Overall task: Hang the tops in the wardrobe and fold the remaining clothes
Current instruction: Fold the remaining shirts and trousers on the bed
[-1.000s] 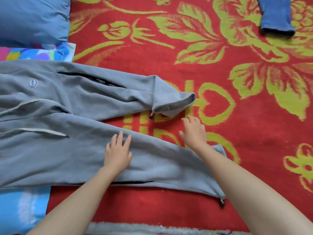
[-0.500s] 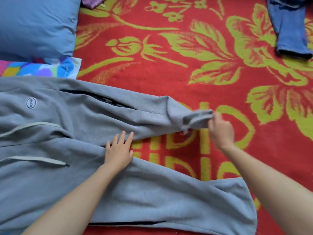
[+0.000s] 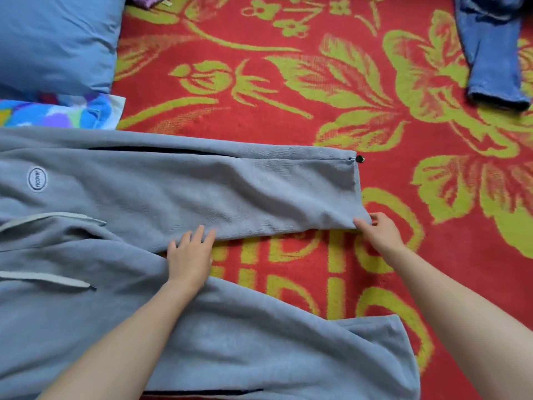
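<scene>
Grey sweatpants (image 3: 178, 186) lie spread flat on a red and green patterned blanket (image 3: 302, 111), waist to the left, both legs pointing right. The far leg is straightened out, with a small black toggle (image 3: 359, 159) at its hem. My left hand (image 3: 190, 255) rests flat, fingers straight, on the cloth where the two legs part. My right hand (image 3: 380, 232) pinches the near corner of the far leg's hem. The near leg (image 3: 288, 350) runs across the bottom of the view under my forearms.
A blue pillow (image 3: 54, 41) lies at the top left on a multicoloured cloth (image 3: 57, 114). A blue jeans leg (image 3: 493, 50) lies at the top right. A bit of purple fabric (image 3: 145, 0) shows at the top edge.
My right hand took the crumpled hem of the far leg and pulled it out to the right, so the leg now lies flat. My left hand shifted slightly up towards the crotch.
</scene>
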A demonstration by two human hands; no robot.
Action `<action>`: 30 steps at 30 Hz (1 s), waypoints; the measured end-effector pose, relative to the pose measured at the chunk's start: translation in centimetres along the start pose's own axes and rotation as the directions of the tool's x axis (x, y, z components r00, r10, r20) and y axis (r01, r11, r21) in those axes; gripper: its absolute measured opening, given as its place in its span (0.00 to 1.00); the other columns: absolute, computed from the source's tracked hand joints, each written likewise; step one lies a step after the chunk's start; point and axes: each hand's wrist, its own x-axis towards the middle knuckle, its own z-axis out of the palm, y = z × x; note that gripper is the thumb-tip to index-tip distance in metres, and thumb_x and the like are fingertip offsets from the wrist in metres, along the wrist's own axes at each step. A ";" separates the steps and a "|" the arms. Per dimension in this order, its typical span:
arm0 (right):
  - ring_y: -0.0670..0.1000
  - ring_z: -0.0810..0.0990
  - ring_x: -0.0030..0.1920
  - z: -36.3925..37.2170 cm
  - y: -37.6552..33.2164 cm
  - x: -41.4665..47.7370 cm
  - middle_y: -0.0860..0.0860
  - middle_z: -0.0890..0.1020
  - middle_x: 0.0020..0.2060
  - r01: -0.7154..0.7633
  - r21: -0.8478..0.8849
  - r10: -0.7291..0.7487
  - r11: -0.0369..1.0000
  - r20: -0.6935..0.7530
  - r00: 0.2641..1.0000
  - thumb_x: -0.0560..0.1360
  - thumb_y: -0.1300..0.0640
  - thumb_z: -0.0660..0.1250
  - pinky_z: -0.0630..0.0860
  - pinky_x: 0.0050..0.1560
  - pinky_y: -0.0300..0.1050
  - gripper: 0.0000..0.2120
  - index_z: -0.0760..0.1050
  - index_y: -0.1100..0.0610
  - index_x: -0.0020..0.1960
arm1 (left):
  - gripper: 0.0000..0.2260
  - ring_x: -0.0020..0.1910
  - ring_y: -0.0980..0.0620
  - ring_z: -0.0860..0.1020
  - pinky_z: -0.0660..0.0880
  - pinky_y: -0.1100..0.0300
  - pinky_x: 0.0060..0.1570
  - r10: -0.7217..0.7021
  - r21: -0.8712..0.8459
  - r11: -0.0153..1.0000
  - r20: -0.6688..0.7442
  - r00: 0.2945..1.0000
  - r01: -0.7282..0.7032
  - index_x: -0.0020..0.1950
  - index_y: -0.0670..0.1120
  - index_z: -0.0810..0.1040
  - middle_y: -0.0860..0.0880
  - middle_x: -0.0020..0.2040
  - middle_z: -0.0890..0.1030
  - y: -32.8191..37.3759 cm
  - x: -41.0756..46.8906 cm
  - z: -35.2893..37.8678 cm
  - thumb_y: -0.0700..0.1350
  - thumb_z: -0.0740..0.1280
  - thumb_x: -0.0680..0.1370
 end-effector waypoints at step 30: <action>0.64 0.66 0.65 1.9 13.3 -15.4 0.64 0.69 0.64 -0.240 -0.004 0.228 0.971 -0.288 0.930 0.73 0.62 0.65 0.63 0.63 0.55 0.22 0.68 0.65 0.66 | 0.22 0.58 0.42 0.70 0.66 0.44 0.54 0.284 -0.026 0.942 -0.466 0.838 -0.334 0.60 0.47 0.70 0.38 0.61 0.70 7.0 -19.0 7.8 0.54 0.62 0.68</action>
